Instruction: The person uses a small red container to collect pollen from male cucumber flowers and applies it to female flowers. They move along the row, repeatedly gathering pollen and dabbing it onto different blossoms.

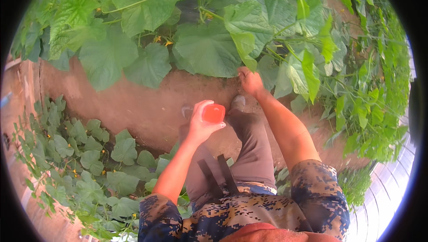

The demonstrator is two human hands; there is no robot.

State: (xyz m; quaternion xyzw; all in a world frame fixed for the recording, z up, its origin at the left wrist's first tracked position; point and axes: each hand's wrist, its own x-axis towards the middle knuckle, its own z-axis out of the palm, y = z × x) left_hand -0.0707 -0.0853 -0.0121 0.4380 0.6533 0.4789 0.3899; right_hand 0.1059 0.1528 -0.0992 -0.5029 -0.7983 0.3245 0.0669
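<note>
My left hand (201, 121) is wrapped around a small red container (213, 113), which holds something red, in front of my legs. My right hand (250, 81) is stretched forward to the edge of the leafy vine plants. Its fingertips are partly hidden at the rim of a large green leaf (245, 49), and I cannot tell whether they grip anything. Small yellow flowers (169, 43) show among the broad leaves (209, 49) ahead of me.
A brown dirt path (133, 103) runs across under me, with my shoe (238, 102) on it. More low vine plants (90, 161) grow behind me at the lower left. Tall foliage (374, 101) stands at the right, beside a pale ribbed greenhouse wall (384, 192).
</note>
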